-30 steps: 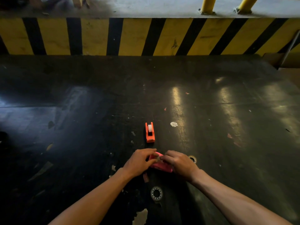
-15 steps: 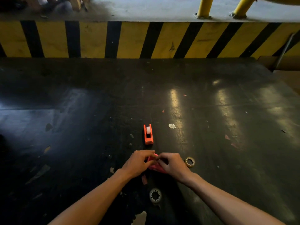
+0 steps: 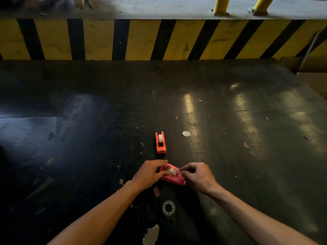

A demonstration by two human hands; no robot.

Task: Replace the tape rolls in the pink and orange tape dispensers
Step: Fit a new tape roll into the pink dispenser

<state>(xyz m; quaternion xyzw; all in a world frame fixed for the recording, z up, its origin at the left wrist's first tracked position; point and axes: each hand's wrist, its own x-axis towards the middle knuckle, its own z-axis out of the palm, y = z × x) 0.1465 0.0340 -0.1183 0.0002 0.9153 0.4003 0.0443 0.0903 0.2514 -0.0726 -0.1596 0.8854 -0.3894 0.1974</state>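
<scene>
Since a second ago both hands have shifted apart a little, uncovering more of the pink dispenser, and the loose ring seen beside the right wrist half a second ago no longer shows.

From largest to smallest: the dark scuffed floor (image 3: 88,138) fills the view, glossy with light streaks toward 2 o'clock. Across 12 o'clock runs a yellow-and-black striped curb (image 3: 141,39), with two yellow posts (image 3: 219,6) at 1 o'clock.

Both bare forearms enter from 6 o'clock. The left hand (image 3: 148,175) grips the pink tape dispenser (image 3: 174,177) from its 9 o'clock side, fingers curled and pressed together over the clear tape roll (image 3: 170,170) seated in it. The right hand (image 3: 200,175) is at the dispenser's 3 o'clock end, thumb and forefinger pinched together there; whether they hold tape cannot be told. The pink dispenser rests low at the centre, tilted.

At 12 o'clock from the hands, apart from them, the orange tape dispenser (image 3: 160,145) stands upright with a white roll in it. At 6 o'clock, between the forearms, an empty tape core (image 3: 168,207) lies flat. A small white sticker (image 3: 186,133) lies at 1 o'clock from the orange dispenser.
</scene>
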